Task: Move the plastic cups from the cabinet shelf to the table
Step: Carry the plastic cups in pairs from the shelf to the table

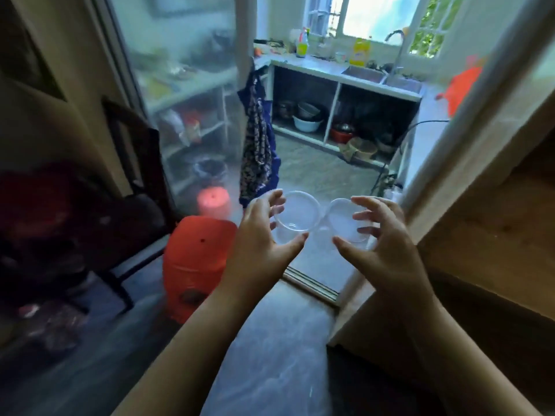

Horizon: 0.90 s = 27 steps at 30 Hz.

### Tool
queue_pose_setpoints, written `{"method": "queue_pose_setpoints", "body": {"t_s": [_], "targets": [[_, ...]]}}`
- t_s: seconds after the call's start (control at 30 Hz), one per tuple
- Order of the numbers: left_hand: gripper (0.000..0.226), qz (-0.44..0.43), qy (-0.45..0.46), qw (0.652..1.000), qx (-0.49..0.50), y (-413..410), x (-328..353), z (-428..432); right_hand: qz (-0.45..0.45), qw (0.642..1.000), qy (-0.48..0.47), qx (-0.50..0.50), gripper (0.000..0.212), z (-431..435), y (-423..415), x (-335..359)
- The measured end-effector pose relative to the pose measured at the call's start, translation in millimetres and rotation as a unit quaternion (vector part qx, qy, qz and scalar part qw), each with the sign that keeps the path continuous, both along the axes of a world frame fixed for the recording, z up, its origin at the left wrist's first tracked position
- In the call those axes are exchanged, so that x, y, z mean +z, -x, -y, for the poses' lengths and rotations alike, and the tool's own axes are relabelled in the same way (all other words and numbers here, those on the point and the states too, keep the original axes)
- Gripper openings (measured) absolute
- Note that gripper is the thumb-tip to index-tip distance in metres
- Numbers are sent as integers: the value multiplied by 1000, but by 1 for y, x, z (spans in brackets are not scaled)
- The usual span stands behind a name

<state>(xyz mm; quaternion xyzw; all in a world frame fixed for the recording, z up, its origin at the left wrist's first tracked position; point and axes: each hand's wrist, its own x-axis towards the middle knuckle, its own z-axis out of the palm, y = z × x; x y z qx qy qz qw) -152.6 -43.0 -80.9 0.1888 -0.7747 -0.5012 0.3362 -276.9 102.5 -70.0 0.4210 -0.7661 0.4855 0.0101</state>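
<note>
Two clear plastic cups are carried side by side in mid-air, seen from above. My left hand (259, 232) grips the left cup (297, 214), thumb under its near rim and fingers curled round the far side. The right cup (342, 219) is held by my right hand (381, 235) in the same way. The rims of the cups nearly touch. Both hang above the floor in front of a doorway. No table or cabinet shelf is in view.
An orange plastic stool (195, 265) stands left of my hands, a dark chair (132, 181) beyond it. A glass sliding door (180, 100) and wooden frame (450, 181) flank the doorway. Past it lie the kitchen counter with sink (381, 78) and a hanging patterned cloth (256, 145).
</note>
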Motion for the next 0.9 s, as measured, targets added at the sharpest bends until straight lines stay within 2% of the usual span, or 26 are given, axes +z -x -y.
{"method": "queue_pose_setpoints", "body": {"t_s": [0.1,0.3,0.5,0.67,0.9], "targets": [[66,3,22,996,85,-66,1,45,3,998,20,67,59,63,-47,3],[71,-23,-20,977,213,-180,3,102,23,981,36,189,62,163,-128,-1],[68,-9,-29,938,344,-283,-8,149,57,949,8,309,65,260,-204,-17],[74,-3,-57,904,424,-339,-29,195,36,922,-10,385,68,337,-252,-38],[71,28,-26,871,490,-380,-48,309,40,895,-23,443,70,475,-294,-58]]}}
